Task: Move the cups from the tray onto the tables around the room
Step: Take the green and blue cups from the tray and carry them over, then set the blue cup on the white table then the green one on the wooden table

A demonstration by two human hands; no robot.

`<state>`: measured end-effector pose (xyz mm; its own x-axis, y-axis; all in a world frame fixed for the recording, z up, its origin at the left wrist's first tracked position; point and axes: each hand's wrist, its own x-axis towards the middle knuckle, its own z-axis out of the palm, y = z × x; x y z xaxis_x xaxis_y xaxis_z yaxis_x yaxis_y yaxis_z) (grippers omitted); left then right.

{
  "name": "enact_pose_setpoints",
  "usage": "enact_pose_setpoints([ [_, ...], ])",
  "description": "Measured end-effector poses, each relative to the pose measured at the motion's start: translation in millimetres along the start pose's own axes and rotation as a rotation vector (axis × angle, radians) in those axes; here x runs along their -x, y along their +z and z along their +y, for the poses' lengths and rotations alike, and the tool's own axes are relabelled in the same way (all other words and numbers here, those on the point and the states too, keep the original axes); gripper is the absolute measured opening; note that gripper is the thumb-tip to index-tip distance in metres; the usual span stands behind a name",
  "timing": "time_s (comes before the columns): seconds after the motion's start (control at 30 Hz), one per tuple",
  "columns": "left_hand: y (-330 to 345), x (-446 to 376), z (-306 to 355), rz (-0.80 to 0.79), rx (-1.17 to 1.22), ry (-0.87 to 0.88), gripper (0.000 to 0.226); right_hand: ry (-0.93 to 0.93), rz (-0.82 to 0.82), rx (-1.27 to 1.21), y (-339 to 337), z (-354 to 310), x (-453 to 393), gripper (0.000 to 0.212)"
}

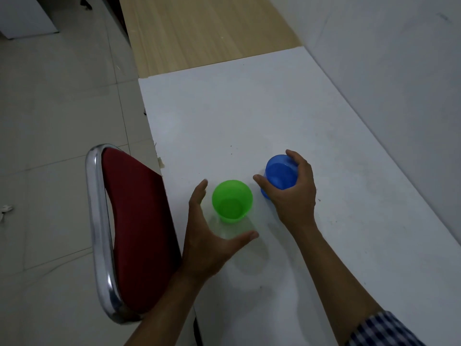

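Nearest in, the left hand (209,236) is spread wide, fingers and thumb apart, cupped beside the green cup (232,201) without touching it. That cup stands upright on the white table (249,108), at about one o'clock from the palm. At two o'clock from it, the right hand (291,193) is wrapped around the blue cup (280,174), tilted in the grasp. At nine o'clock, a red chair (134,221); at twelve, a wooden tabletop (204,31).

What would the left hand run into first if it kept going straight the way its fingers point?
Probably nothing soon: the left hand points up the white table, with the green cup just to its right, between fingers and thumb. Beyond that lies bare tabletop, though depth is hard to judge.
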<state>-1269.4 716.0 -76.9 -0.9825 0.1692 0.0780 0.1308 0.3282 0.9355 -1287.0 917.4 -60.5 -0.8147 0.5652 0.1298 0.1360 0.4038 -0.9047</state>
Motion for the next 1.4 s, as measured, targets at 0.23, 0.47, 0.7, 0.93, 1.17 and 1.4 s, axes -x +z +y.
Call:
enact_pose_setpoints([
  [0.23, 10.0, 38.3, -28.2, -0.069, -0.722, -0.12, 0.115, -0.229, 0.194, 0.112, -25.1, -33.4, 37.1, 0.079],
  [0.47, 15.3, 39.2, -38.2, -0.208, -0.917, -0.089, 0.108, -0.276, -0.214, 0.093, 16.9, -45.8, 88.0, 0.075],
  [0.7, 16.1, 39.0, -41.3, -0.216, -0.9, -0.056, 0.111, -0.168, -0.233, 0.039, 43.7, -32.8, 76.6, 0.085],
  [0.93, 17.2, 37.6, -40.9, -0.229, -0.893, -0.075, 0.112, -0.132, -0.174, 0.003, 54.4, -29.7, 74.4, 0.076],
  [1.17, 16.4, 36.6, -43.1, -0.209, -0.888, -0.051, 0.11, -0.139, -0.126, 0.03, 37.1, -43.8, 84.2, 0.07],
  [1.4, 3.5, 44.8, -30.1, -0.368, -0.871, -0.056, 0.097, -0.102, -0.086, 0.017, -29.2, -73.5, 143.8, 0.072],
])
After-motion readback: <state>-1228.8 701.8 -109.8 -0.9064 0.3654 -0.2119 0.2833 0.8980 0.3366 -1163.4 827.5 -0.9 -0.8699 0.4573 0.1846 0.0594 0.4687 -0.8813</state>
